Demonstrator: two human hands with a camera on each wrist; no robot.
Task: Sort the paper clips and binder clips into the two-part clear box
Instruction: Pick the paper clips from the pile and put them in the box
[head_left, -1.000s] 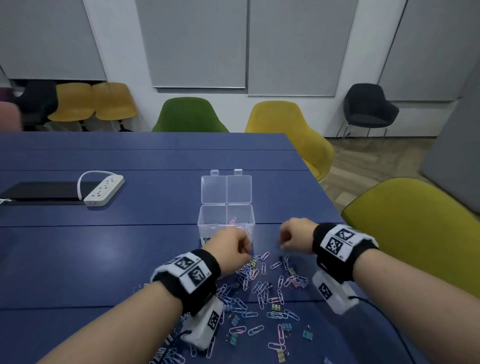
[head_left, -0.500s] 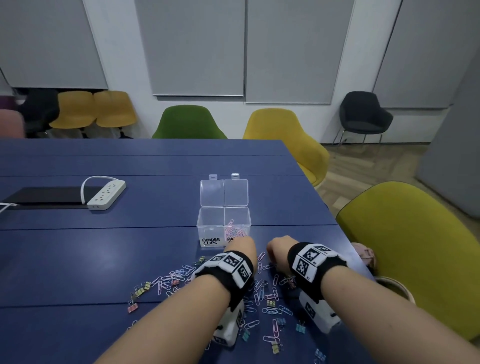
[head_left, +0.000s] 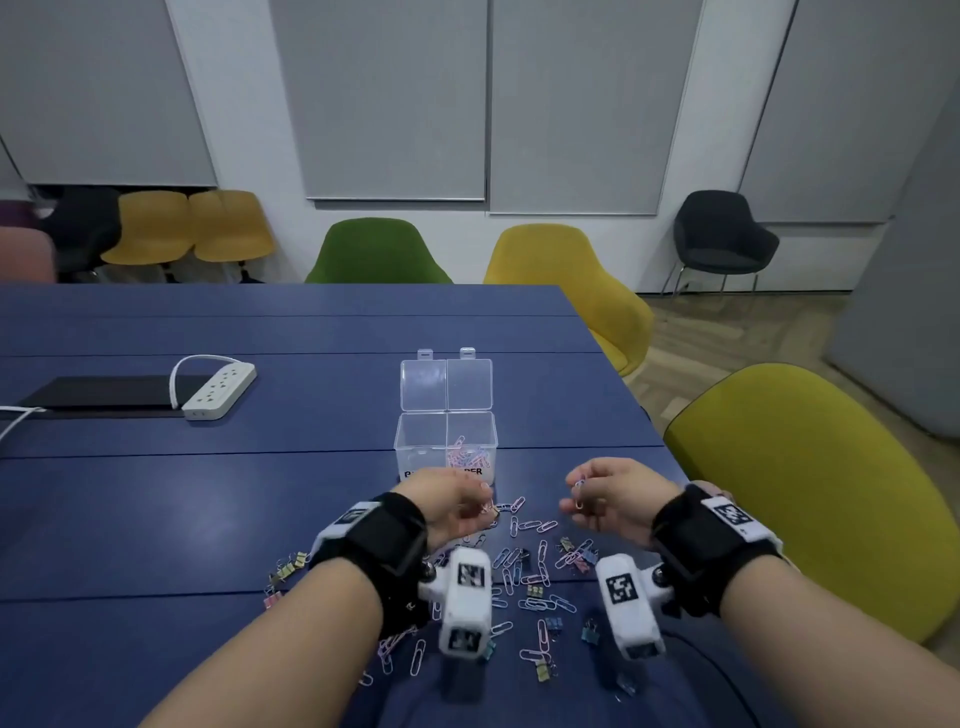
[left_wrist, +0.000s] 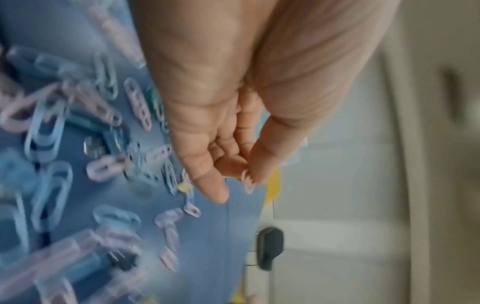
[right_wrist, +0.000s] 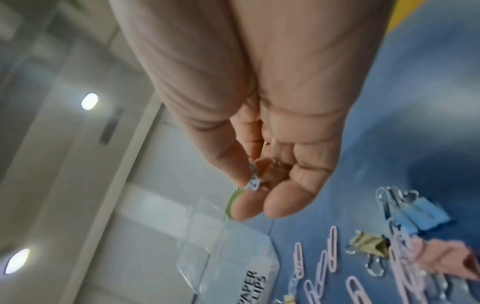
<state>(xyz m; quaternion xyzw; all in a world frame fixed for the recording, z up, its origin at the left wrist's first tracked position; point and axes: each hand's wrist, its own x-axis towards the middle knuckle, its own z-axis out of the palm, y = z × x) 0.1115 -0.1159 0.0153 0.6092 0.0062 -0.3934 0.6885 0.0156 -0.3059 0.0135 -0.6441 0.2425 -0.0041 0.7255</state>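
Observation:
The two-part clear box (head_left: 445, 441) stands open on the blue table (head_left: 208, 509), its right half holding paper clips (head_left: 467, 456); the left half looks empty. Loose paper clips (head_left: 535, 526) and small binder clips (head_left: 577, 556) lie scattered in front of it. My left hand (head_left: 457, 506) hovers just before the box and pinches a pale pink paper clip (left_wrist: 246, 182) between thumb and fingertip. My right hand (head_left: 597, 499) is lifted to the right of the box, pinching paper clips (head_left: 579, 493) with thumb and fingers; the same clips (right_wrist: 254, 179) show in the right wrist view.
A white power strip (head_left: 221, 389) and a black pad (head_left: 104, 397) lie at the back left. The table's right edge runs close to my right arm, with a yellow-green chair (head_left: 805, 493) beyond it. More binder clips (head_left: 288, 569) lie left of my left wrist.
Both hands have risen from the pile and moved apart, each now with paper clips pinched. The right hand shifted to the right.

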